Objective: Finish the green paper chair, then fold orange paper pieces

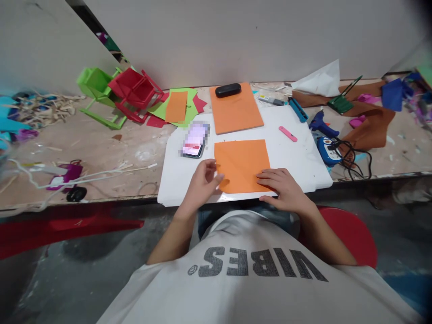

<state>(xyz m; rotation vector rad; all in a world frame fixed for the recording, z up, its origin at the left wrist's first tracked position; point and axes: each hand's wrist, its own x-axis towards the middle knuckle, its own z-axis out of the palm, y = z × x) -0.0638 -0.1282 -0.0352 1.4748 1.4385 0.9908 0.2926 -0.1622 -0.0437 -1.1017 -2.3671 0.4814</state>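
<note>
Sheet (241, 164): one, orange, matt, near-square, thin and apparently soft, a faint diagonal line across its face; lying on the white board (293, 153), close to the near edge. Left hand (203, 181): at the sheet's left side, fingers curled, thumb apart from them, nothing clasped between. Right hand (281, 186): fingers spread over the sheet's right edge, pressing or resting, no grip closed. Step in hand, as judged: steadying and squaring the sheet; a next move would call for light, even pressure, lest it crease. Beyond the sheet: pad (236, 118), orange, flat, rectangular; case (228, 90), black, smooth, rounded, upon it. To left: phone (196, 141), glossy, screen lit. To right: cutter (288, 134), pink, slim; glue gun (323, 125), blue, hard-looking.
</note>
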